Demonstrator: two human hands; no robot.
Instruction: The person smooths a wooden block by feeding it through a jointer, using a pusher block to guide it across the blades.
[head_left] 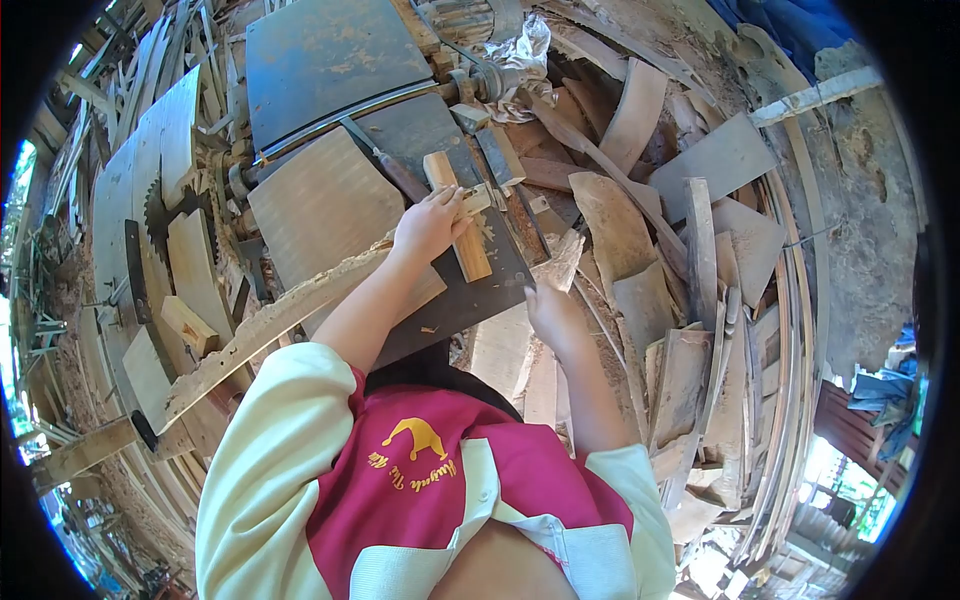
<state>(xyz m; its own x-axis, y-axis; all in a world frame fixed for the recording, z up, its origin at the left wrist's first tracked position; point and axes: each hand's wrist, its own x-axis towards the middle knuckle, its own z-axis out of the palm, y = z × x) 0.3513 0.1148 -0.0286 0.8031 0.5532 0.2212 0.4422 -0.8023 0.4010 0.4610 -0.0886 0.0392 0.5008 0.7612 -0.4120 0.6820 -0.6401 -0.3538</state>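
My left hand (432, 226) is closed over a pale wooden strip (468, 252) lying on the dark machine table (505, 292). A small wooden block (478, 199) crosses the strip by my fingertips, with shavings beside it. My right hand (558, 318) is at the table's near right corner, fingers curled; what they grip, if anything, is hidden. Just above it is a rough wood offcut (562, 262). A chisel (402, 178) with a brown handle lies beyond my left hand, along a wide flat board (325, 205).
Behind stands a blue-grey machine plate (335, 65). To the left, a toothed circular saw blade (155, 210) sticks up through a wooden bench (112, 225). A long rough-edged slat (275, 318) passes under my left forearm. Scrap boards (630, 215) are heaped on the right.
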